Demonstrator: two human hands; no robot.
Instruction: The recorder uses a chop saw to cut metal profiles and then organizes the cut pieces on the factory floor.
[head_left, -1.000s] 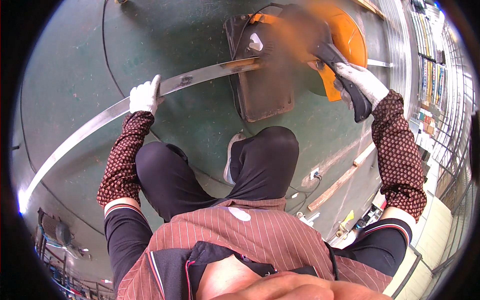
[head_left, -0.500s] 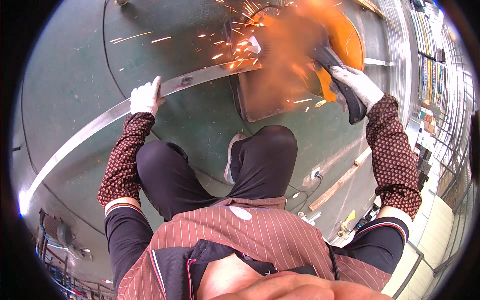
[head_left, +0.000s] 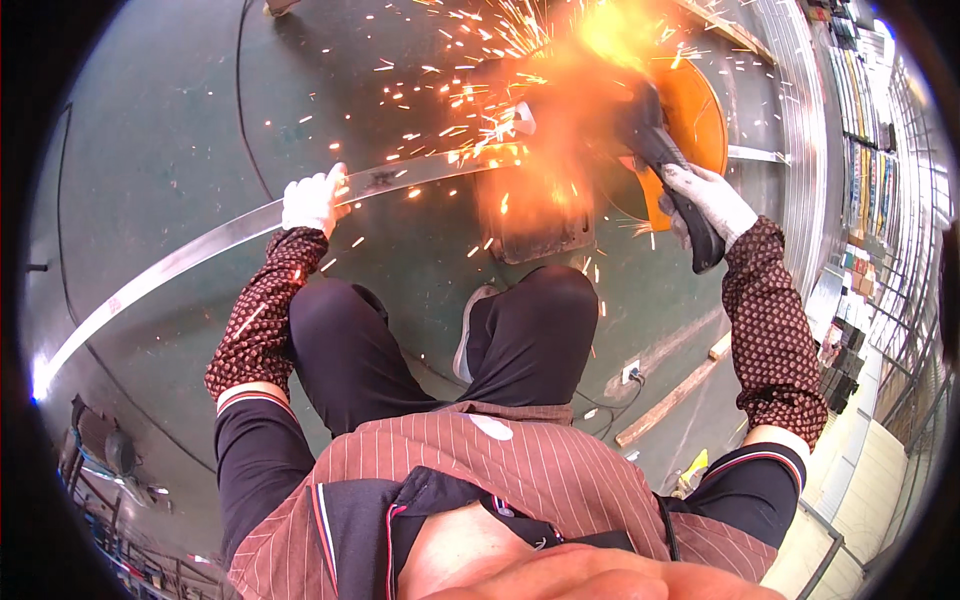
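Observation:
My left hand (head_left: 312, 202), in a white work glove, is closed on a long flat metal bar (head_left: 190, 252). The bar runs from the far left into a cut-off saw, where smoke and sparks (head_left: 535, 130) cover its contact with the blade. My right hand (head_left: 712, 196), also gloved, wraps round the saw's black handle (head_left: 656, 140). Beside that handle shows the saw's orange guard (head_left: 705, 115). The dark base (head_left: 548, 244) of the saw rests on the floor in front of my knees. Its blade is hidden by the glow.
Long metal profiles (head_left: 805, 130) lie along the right side, near stocked shelves (head_left: 868, 190). A wooden strip (head_left: 665, 408) and a plug with cable (head_left: 632, 374) lie on the green floor at my right. A black cable (head_left: 243, 110) crosses the floor at the left.
Sparks have spread wider and brighter, with a yellow flare at the top of the saw. The whole view has shifted slightly. Both hands keep their grips.

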